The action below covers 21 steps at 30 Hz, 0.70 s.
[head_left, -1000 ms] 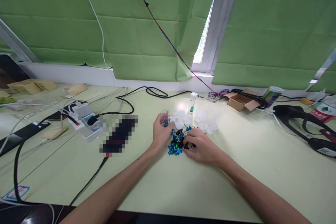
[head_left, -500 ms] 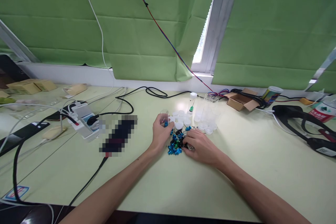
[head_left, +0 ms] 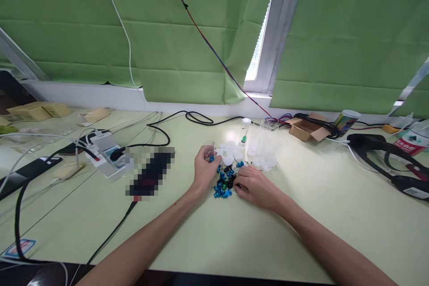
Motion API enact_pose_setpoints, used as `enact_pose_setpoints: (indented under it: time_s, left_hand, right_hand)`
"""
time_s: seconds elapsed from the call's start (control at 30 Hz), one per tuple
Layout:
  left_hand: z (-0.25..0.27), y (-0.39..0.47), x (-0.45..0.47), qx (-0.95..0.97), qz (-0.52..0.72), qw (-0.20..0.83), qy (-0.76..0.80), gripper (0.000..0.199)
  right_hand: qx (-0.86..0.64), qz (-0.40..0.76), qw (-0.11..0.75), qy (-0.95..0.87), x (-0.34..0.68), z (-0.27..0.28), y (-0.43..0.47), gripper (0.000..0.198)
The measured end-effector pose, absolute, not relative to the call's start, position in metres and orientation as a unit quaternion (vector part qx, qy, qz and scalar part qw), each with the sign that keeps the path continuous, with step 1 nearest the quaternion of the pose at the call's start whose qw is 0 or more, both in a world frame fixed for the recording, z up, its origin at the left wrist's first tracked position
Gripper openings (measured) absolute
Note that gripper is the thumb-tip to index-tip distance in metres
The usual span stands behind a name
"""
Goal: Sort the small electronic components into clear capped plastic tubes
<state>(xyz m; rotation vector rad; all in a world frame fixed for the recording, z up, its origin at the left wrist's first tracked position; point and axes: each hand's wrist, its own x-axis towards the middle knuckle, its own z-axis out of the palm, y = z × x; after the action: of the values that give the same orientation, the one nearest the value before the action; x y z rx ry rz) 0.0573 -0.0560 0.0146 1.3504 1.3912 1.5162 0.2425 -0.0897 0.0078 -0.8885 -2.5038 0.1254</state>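
Note:
My left hand (head_left: 205, 169) is wrapped round a clear plastic tube (head_left: 210, 146) standing upright. Inside it is a small blue piece (head_left: 212, 158) with thin metal stems pointing up. My right hand (head_left: 257, 187) rests at the right side of a loose pile of small blue pieces (head_left: 222, 191), mixed with green and black ones, some with thin metal stems. Its fingertips are pinched together at the pile, and what they hold is hidden. Behind the pile lie several white round caps (head_left: 228, 160). A capped clear tube (head_left: 246, 122) with a green piece (head_left: 244, 139) inside stands farther back.
Several clear empty tubes (head_left: 268, 146) stand behind my right hand. Farther right are an open cardboard box (head_left: 306, 130), a printed can (head_left: 347, 121) and a black headset (head_left: 365, 152). To the left lie a power strip (head_left: 109, 154), a pixelated dark device (head_left: 152, 173) and cables.
My right hand's fingers have shifted slightly at the edge of the pile. The left hand keeps the tube in nearly the same place, and the view has moved a little.

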Motion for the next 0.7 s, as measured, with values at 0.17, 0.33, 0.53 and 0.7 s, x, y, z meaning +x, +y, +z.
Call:
enact_pose_setpoints:
  time_s: [0.17, 0.33, 0.53, 0.7]
  left_hand:
    - [0.0126, -0.0542, 0.0565, 0.52, 0.581, 0.328, 0.534, 0.021]
    - [0.0093, -0.0527, 0.0554, 0.524, 0.574, 0.325, 0.539, 0.019]
    - [0.0081, -0.0513, 0.0554, 0.532, 0.564, 0.318, 0.545, 0.015]
    - [0.0082, -0.0509, 0.0552, 0.539, 0.553, 0.304, 0.557, 0.013]
  right_hand:
    - [-0.329, 0.07, 0.257, -0.906, 0.2423, 0.0106, -0.0915, 0.017]
    - [-0.37, 0.117, 0.287, -0.876, 0.2412, 0.012, -0.094, 0.016]
    - [-0.386, 0.18, 0.334, -0.841, 0.2406, 0.0109, -0.0949, 0.017]
    - [-0.406, 0.245, 0.366, -0.801, 0.2391, 0.012, -0.0944, 0.013]
